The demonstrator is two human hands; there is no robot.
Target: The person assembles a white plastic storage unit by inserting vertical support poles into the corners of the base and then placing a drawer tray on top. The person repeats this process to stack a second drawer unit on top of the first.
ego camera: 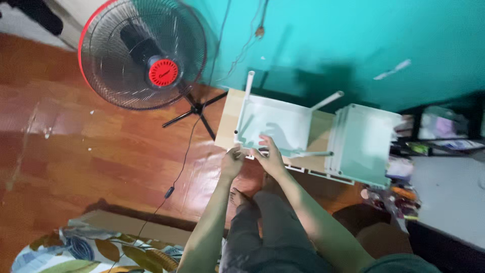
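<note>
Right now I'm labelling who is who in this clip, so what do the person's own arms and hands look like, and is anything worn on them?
Both arms are bare from the bottom edge of the picture up to the hands: no sleeves show. The left hand and right hand wear no gloves, and no watch, ring or band can be made out. The fingers are bare too. The picture is soft, so small details may be missed.

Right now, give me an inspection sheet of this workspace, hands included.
Surface: glossy wooden floor.
Job's things: white panel with white tubes, on a light wooden board; stacked white panels beside it.
Clutter: small items at right.
Grippers: left hand and right hand at the panel's near edge; grip unclear.
Cables: black cord across floor.
Surroundings: red-rimmed standing fan, teal wall, floral fabric.
</note>
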